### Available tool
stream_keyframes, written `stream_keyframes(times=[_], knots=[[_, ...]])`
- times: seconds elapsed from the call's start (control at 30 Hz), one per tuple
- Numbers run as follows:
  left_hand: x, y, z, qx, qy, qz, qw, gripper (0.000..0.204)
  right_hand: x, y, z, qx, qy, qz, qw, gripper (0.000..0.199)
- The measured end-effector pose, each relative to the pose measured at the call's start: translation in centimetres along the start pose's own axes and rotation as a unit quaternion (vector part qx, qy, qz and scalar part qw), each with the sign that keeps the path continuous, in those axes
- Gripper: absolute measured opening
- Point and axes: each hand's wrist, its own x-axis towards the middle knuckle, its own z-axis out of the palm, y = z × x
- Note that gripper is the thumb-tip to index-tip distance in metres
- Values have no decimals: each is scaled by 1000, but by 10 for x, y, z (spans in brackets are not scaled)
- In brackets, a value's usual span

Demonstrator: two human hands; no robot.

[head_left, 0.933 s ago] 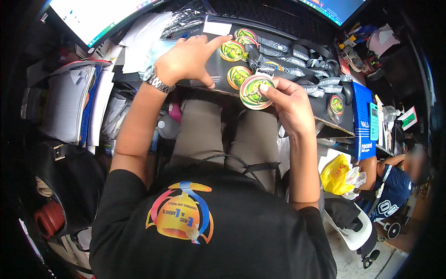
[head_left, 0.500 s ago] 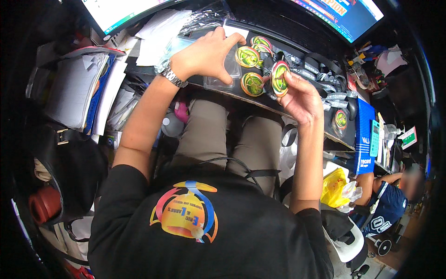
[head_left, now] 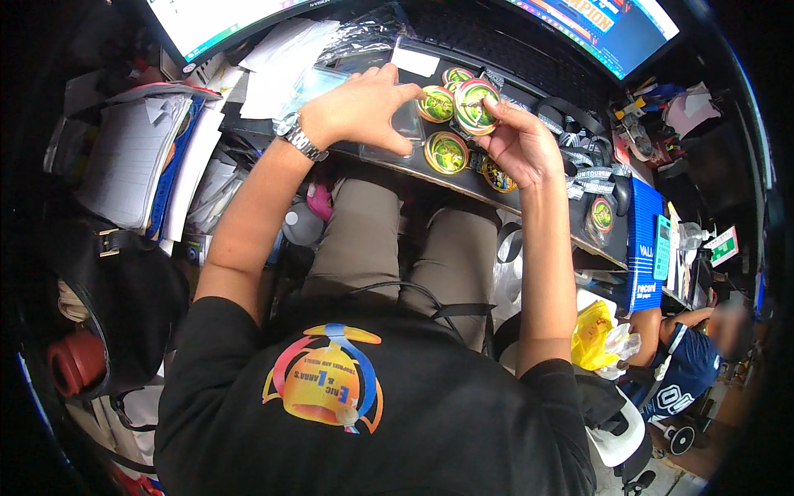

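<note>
My right hand [head_left: 523, 142] pinches a round medal [head_left: 475, 106] with a green and yellow face and a red-and-white rim, its face turned up. My left hand [head_left: 357, 112], with a metal watch at its wrist, is spread open over stacked clear plastic cases [head_left: 407, 124] at the desk edge. Its fingertips come close to a similar medal [head_left: 436, 104] lying beside the cases. Another medal [head_left: 447, 153] lies nearer the front edge, and a gold one [head_left: 498, 177] shows partly under my right hand. Dark printed ribbons [head_left: 591, 157] are heaped to the right.
Monitors [head_left: 595, 33] stand at the back, with a dark keyboard before them. Papers [head_left: 285, 58] and a notebook pile [head_left: 136, 157] crowd the left. A bagged medal [head_left: 602, 213], a blue record book [head_left: 647, 248] and a yellow plastic bag [head_left: 594, 335] are at right. A person [head_left: 691, 364] sits beyond.
The medal in my right hand has moved left and turned from edge-on to face up, now over the other medals. A gold medal has come into view beneath. My left hand shifted slightly nearer me.
</note>
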Motion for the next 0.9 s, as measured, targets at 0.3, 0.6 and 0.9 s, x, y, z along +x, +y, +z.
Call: stream_keyframes(times=[0.3, 0.6, 0.9], knots=[[-5, 1, -10, -60, 26, -11, 998, 95, 11, -2, -4, -9, 11, 7, 1000, 23], [-5, -1, -11, -28, 77, 17, 997, 102, 23, 3, 0, -58, 39, 13, 997, 24], [-15, -4, -35, -138, 192, 36, 971, 114, 30, 10, 12, -205, 44, 21, 978, 24]])
